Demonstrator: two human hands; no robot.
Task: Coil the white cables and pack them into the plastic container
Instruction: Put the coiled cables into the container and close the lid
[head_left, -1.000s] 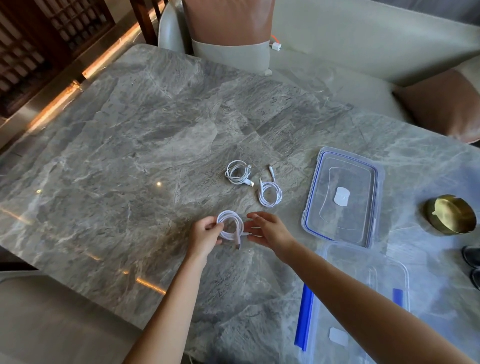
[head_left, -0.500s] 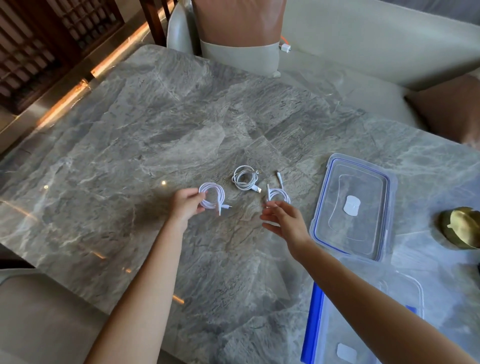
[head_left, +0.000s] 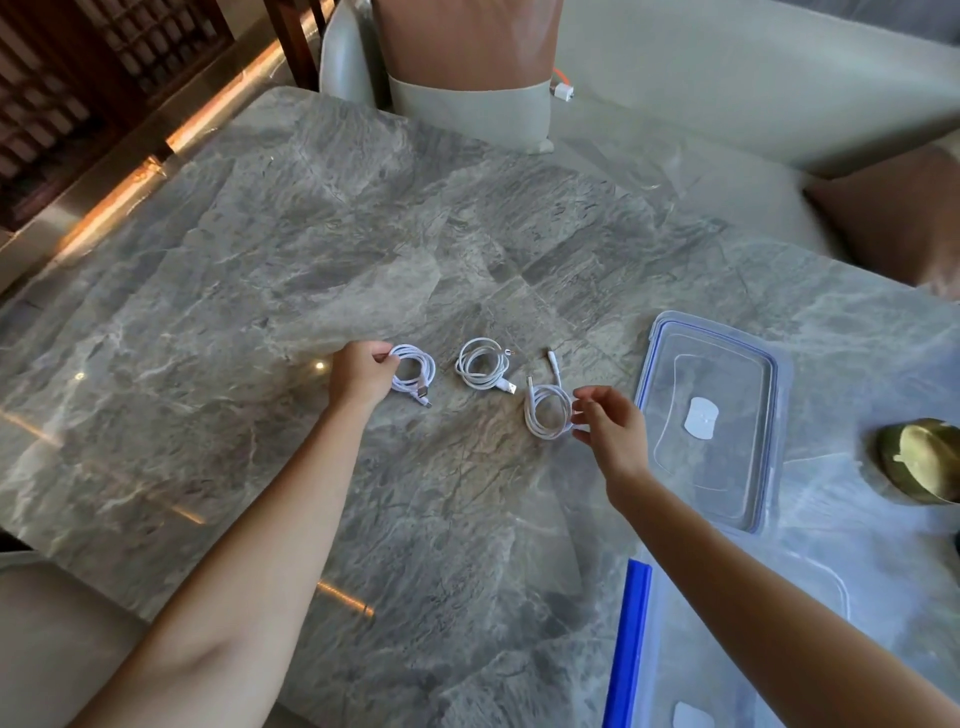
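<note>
My left hand (head_left: 363, 375) is pinched shut on the left coil (head_left: 413, 370); right hand (head_left: 608, 423) is half-open, fingertips at the right coil (head_left: 545, 413), not gripping it afaict. Middle coil (head_left: 483, 366) lies loose btwn them. Container (head_left: 727, 649) sits nearer me than the lid (head_left: 711, 415), w/ my right arm over it. Best pinch across all loops so nothing unwinds, then carry over.

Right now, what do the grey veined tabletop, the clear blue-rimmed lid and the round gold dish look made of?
Grey veined tabletop: polished marble or a lookalike, glossy reflections. Clear blue-rimmed lid: transparent plastic, table visible through it. Round gold dish: probably brass, metallic sheen.
</note>
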